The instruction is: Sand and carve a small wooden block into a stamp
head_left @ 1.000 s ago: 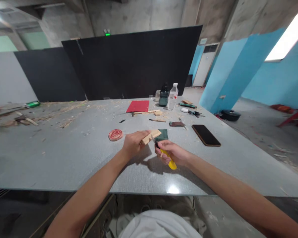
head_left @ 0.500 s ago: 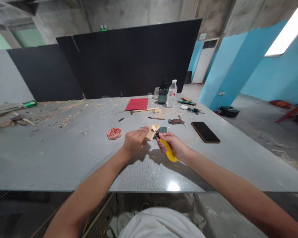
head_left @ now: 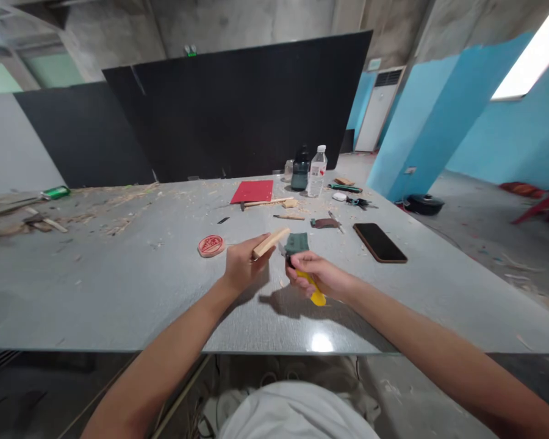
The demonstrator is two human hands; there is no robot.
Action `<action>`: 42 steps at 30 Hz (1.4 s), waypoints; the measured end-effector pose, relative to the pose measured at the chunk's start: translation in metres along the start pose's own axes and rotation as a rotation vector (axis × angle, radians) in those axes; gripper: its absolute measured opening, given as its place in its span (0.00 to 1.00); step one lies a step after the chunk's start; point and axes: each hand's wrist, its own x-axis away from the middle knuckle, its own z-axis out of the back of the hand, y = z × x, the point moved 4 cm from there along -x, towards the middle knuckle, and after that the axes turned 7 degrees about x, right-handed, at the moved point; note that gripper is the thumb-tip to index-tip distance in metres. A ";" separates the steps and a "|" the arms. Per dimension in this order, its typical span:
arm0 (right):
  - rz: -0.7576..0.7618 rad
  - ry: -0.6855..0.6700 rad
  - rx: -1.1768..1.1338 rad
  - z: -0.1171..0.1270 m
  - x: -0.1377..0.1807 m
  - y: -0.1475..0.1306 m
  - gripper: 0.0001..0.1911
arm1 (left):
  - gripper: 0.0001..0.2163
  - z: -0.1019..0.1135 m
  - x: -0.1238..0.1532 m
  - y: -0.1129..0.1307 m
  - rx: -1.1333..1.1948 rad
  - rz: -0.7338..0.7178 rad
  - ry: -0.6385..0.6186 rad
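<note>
My left hand (head_left: 246, 261) is closed round a pale piece of wood (head_left: 271, 242), holding it tilted on edge above the table. In my right hand (head_left: 313, 273) is a yellow-handled utility knife (head_left: 318, 297), its blade pointing up and left beside the wood. Whether the blade touches the wood I cannot tell. Just beyond the knife lies a dark green block or pad (head_left: 297, 242), partly hidden by my right hand. A round wooden piece with a red design (head_left: 211, 246) rests to the left of my left hand.
A phone (head_left: 379, 242) lies to the right. Farther back are a slim wood-handled tool (head_left: 289, 217), a brown strap-like piece (head_left: 324, 224), a red sheet (head_left: 252, 191), a clear water bottle (head_left: 317, 172) and a dark bottle (head_left: 301, 172). Wood shavings (head_left: 119, 221) litter the left side.
My left hand has turned the wood from showing its broad face to standing on edge. The knife has come slightly down and away from the wood's face, uncovering more of the green block.
</note>
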 end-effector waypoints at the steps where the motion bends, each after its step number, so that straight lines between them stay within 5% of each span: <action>1: -0.022 -0.014 0.002 -0.002 0.001 0.002 0.23 | 0.15 0.000 0.000 0.000 0.010 0.013 -0.015; 13: -0.053 -0.025 0.025 0.004 0.004 0.000 0.23 | 0.12 -0.010 0.006 0.009 0.001 -0.188 -0.056; 18: 0.039 0.213 0.020 0.021 -0.004 -0.006 0.20 | 0.13 -0.006 0.004 0.007 -0.125 -0.284 -0.018; 23: 0.247 0.740 -0.259 0.075 0.008 -0.036 0.18 | 0.15 -0.011 0.012 0.009 -0.162 -0.477 -0.111; 26: 0.252 0.594 -0.228 0.067 0.006 -0.037 0.17 | 0.13 -0.016 0.007 0.004 -0.108 -0.352 -0.080; 31: 0.158 0.287 -0.063 0.019 -0.006 -0.011 0.21 | 0.11 -0.009 0.001 0.000 0.023 -0.106 -0.058; 37: -0.019 0.012 -0.027 -0.001 -0.002 0.005 0.22 | 0.10 -0.004 0.003 0.006 0.074 -0.084 -0.059; 42: -0.035 -0.011 -0.046 -0.006 0.000 0.005 0.22 | 0.12 -0.008 0.002 0.013 0.070 -0.095 -0.069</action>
